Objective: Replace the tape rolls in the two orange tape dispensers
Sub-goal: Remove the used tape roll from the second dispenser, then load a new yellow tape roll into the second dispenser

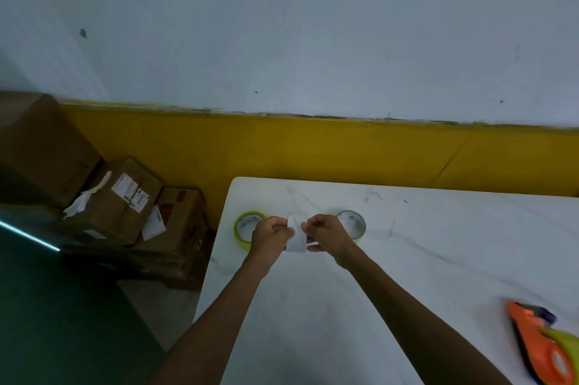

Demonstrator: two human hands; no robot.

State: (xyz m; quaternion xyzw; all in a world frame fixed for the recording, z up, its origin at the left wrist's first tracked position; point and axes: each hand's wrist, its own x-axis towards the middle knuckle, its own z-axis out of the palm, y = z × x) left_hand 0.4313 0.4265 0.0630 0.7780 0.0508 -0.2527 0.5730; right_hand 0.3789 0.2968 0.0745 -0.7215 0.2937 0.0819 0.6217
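**Two hands pinch a white strip between two tape rolls**

Both hands meet over the white bench, the left hand and right hand each clamped on an edge of a folded white strip held between them. A yellow tape roll lies flat just left of the left hand; a second tape roll lies just behind the right hand. An orange tape dispenser rests well apart at the bench's near right edge. Cardboard boxes stand left on the floor; their labels are unreadable.
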